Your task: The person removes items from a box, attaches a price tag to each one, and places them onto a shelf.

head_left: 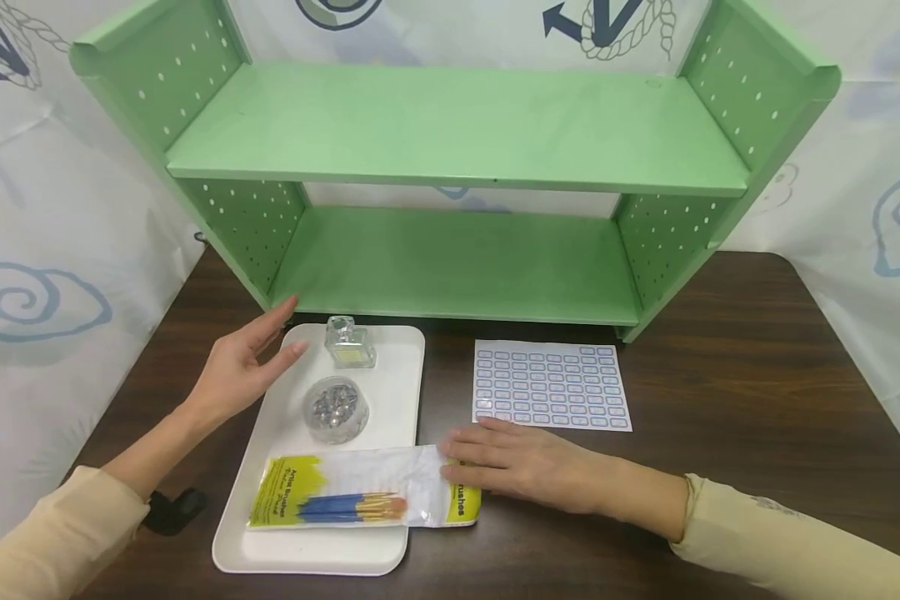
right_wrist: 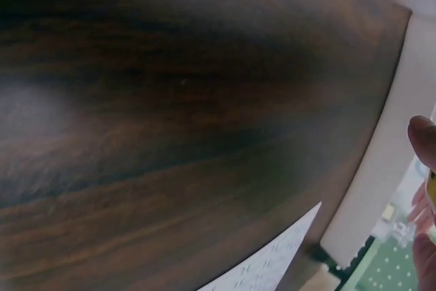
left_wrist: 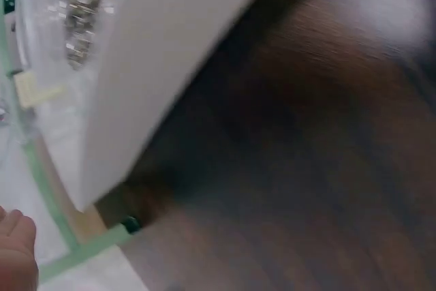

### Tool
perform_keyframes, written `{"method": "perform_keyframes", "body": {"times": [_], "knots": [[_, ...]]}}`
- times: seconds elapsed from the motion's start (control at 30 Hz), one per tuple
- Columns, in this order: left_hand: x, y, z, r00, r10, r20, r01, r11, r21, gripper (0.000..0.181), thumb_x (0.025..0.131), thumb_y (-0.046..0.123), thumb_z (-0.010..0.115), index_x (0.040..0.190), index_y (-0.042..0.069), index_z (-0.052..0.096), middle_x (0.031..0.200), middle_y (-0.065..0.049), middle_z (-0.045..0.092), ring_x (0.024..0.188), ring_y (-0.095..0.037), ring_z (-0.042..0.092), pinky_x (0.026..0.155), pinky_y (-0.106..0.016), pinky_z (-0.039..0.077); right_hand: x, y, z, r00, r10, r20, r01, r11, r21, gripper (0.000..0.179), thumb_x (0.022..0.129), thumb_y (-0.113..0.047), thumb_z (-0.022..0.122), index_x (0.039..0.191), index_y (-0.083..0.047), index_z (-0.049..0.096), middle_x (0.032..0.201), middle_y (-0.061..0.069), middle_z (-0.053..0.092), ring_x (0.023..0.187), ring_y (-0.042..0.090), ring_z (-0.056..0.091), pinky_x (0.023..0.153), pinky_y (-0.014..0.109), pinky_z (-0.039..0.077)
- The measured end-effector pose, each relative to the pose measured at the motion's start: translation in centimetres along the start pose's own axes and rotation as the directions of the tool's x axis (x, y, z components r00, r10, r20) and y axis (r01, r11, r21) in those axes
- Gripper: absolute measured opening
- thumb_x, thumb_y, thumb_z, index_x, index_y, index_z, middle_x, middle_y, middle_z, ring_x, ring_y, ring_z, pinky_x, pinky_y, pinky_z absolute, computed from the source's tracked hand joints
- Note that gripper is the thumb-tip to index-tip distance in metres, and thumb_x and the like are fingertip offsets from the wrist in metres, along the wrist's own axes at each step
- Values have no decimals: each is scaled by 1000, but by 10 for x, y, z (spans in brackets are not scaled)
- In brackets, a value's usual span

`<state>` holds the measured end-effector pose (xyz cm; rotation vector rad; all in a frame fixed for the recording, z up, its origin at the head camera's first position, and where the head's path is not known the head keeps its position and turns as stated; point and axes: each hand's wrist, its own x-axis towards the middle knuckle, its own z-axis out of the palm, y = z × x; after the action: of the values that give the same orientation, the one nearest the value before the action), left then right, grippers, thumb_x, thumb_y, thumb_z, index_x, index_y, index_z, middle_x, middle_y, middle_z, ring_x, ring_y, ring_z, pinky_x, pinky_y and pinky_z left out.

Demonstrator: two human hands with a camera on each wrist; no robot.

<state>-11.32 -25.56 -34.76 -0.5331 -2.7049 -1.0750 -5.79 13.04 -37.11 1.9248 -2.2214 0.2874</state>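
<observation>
A pack of artist brushes with yellow ends lies across the near part of a white tray, its right end past the rim. My right hand holds that end, fingers over the top; in the right wrist view, yellow shows between the thumb and a finger. My left hand is held over the tray's far left edge with fingers extended, holding nothing. Beside its fingertips stands a small clear glass bottle. Nearer to me on the tray sits a round clear container of shiny metal pieces.
Behind the tray stands a green two-level shelf with perforated sides. A sheet of blue-bordered labels lies on the dark wooden table, right of the tray. Left of the tray is a small black object. Patterned white cloth hangs around.
</observation>
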Motion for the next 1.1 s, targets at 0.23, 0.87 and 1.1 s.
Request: {"method": "perform_keyframes", "body": {"times": [0.23, 0.87, 1.1], "knots": [[-3, -21, 3, 996, -84, 35, 82, 995, 49, 58, 92, 17, 60, 142, 0, 37, 144, -21, 40, 124, -42, 44, 94, -40, 42, 7, -3, 4, 996, -82, 28, 85, 991, -104, 48, 89, -11, 58, 135, -17, 51, 142, 2, 48, 134, 20, 40, 111, 36, 31], [-14, -38, 24, 997, -66, -31, 70, 987, 146, 49, 89, -1, 58, 136, -3, 44, 108, -27, 63, 69, -17, 59, 52, -23, 44, 8, -2, 3, 994, -85, -63, 82, 995, -56, 37, 84, -7, 63, 120, -15, 65, 124, -1, 63, 119, 15, 56, 101, 28, 43], [-17, -39, 25, 995, -83, -54, 91, 984, 151, 45, 91, -2, 55, 135, -4, 47, 51, 1, 36, 44, 0, 29, 40, -22, 30, -8, 0, -2, 990, -48, -131, 46, 999, -19, 34, 85, -7, 61, 118, -14, 66, 121, 2, 64, 115, 16, 59, 97, 28, 46]]}}
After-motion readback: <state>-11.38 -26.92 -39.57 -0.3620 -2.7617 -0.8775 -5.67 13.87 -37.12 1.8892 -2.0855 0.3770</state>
